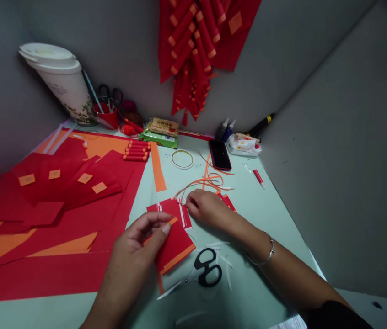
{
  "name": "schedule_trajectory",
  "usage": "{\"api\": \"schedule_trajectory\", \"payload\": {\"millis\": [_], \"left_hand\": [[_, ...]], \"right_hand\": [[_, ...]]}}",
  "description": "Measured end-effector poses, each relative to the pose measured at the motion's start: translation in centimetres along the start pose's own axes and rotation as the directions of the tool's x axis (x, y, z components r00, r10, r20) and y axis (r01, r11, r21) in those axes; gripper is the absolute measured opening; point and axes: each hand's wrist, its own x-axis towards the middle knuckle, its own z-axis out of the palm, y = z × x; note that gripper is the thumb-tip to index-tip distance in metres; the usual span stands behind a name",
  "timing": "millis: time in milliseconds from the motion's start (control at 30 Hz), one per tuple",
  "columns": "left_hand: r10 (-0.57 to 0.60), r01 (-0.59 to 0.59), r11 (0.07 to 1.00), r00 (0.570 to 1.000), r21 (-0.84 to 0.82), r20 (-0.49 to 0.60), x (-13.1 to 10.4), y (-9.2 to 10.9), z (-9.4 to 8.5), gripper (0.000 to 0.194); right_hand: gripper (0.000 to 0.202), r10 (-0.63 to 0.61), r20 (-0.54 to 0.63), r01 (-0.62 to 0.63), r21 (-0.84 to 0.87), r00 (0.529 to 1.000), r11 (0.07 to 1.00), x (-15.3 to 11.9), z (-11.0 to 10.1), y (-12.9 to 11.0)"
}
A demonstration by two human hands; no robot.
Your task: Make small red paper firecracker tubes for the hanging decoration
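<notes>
My left hand [138,246] pinches a red paper piece [174,249] with orange strips along two edges, thumb on top. Beyond it lie red paper pieces with white strips [184,214] on the table. At their right edge is my right hand [209,208], its fingers pinched together near the ends of thin orange paper strips [210,179]; whatever is between the fingertips is too small to make out. Black-handled scissors [203,273] lie below the held paper, among white paper scraps [228,276]. More red paper with orange edging [228,201] shows partly behind my right wrist.
Red and orange sheets [118,256] cover the table's left side. Rolled red paper tubes [137,151], a tape roll [182,159], a phone [220,155] and a small red tube [258,178] lie farther back. A lidded cup [63,87] stands back left; red paper firecrackers [193,41] hang behind.
</notes>
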Motion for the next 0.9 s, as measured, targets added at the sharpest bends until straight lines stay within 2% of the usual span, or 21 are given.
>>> {"api": "schedule_trajectory", "payload": {"millis": [300,467,733,900], "left_hand": [[0.026,-0.026,0.999,1.0,0.046,0.005,-0.3,0.5,0.3,0.022],[0.029,-0.029,0.999,1.0,0.035,0.007,-0.1,0.6,0.4,0.022],[0.015,-0.015,1.0,1.0,0.007,0.015,-0.4,0.8,0.5,0.02],[0.017,-0.017,1.0,1.0,0.012,0.008,-0.4,0.9,0.5,0.022]], "right_hand": [[0.022,0.025,0.032,-0.02,-0.143,0.999,0.989,-0.1,-0.8,-1.2],[0.02,0.031,0.069,-0.021,-0.139,0.997,0.99,0.7,-1.0,-2.1],[0.006,0.05,0.088,-0.056,0.061,0.995,0.997,0.3,-2.4,-1.2],[0.011,0.013,0.194,-0.065,0.263,0.981,0.963,-1.8,-3.7,0.1]]}}
